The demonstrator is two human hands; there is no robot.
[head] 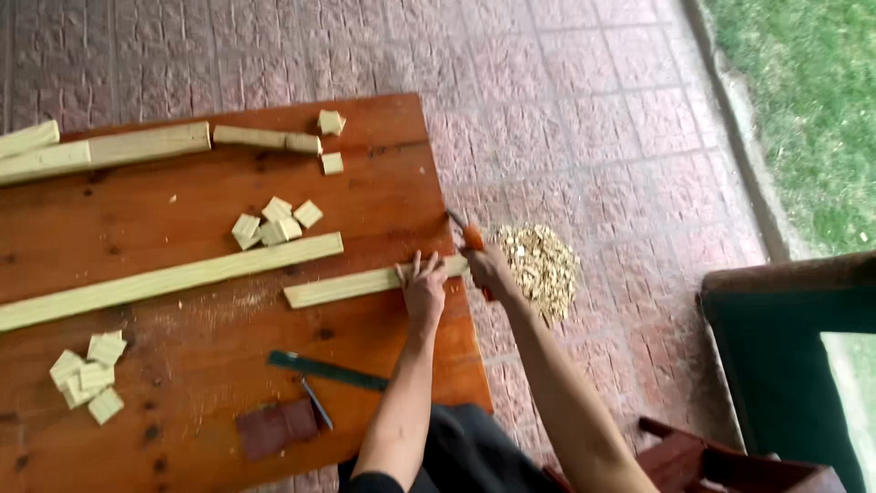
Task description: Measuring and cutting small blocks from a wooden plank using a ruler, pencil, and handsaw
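Reddish wooden worktop [182,383] over brick paving [593,119]. Left hand [424,288] flat, fingers spread, pressing wood strip [365,283] at worktop's 3 o'clock edge; long axis 9-to-3. Right hand [488,269] closed around orange-handled saw [470,239].

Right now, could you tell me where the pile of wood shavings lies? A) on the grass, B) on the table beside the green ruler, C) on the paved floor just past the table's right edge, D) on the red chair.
C: the pile of wood shavings rests on the reddish paved floor just beyond the table edge, next to the right hand, which grips an orange-handled saw.
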